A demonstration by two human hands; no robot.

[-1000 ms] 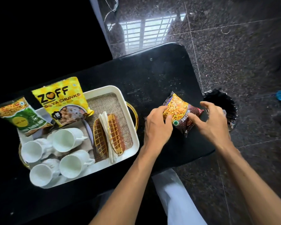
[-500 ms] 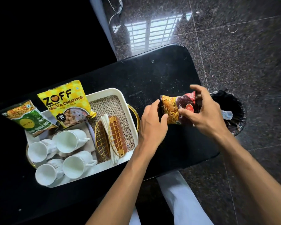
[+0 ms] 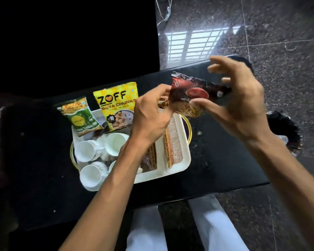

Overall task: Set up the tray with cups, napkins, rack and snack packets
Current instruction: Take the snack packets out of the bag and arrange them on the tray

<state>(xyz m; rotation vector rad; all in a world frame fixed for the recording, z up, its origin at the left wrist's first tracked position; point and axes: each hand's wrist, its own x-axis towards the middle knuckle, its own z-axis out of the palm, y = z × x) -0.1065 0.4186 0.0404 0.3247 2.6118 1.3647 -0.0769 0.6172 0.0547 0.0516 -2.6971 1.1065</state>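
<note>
Nearest the camera, white trousers point(image 3: 147, 230) and two bare forearms reach over a black, matte table point(image 3: 216, 160) with rounded corners.

On the table: a white tray point(image 3: 184, 156), rectangular with rounded rim, thin gold loop handles at both short ends, and a coarse woven burlap-like liner. In its near left part, four white cups point(image 3: 91, 151), smooth and glossy, lying on their sides in a cluster, mouths toward the camera; one is largely hidden by the left forearm. Beside them to the right, a rack point(image 3: 169, 151) of gold wire grid, two curved halves; whatever it holds is hidden by the arm.

At the tray's far left edge, two packets lean up: a green packet point(image 3: 81, 117), glossy, green and orange with a yellow disc, print too blurred to read; and just right of it a yellow packet point(image 3: 117, 105), checked pattern, reading "ZOFF" with a heart for the O, "SOYA CHUNKS", and a dark "10" price badge over a picture of chunks.

Above the tray's far right corner, in the air: a dark packet point(image 3: 192, 96), crinkled foil, maroon with a red oval logo and a serrated seal edge; blurred, lettering unreadable. Left hand point(image 3: 150, 115) pinches its left end with thumb and fingertips. Right hand point(image 3: 241, 100) holds its right part between thumb below and curled fingers, the upper fingers spread loosely.

Beyond the table's right end, a bin point(image 3: 286, 133) with crumpled black liner; speckled polished stone floor point(image 3: 288, 51) reflecting a barred window.
</note>
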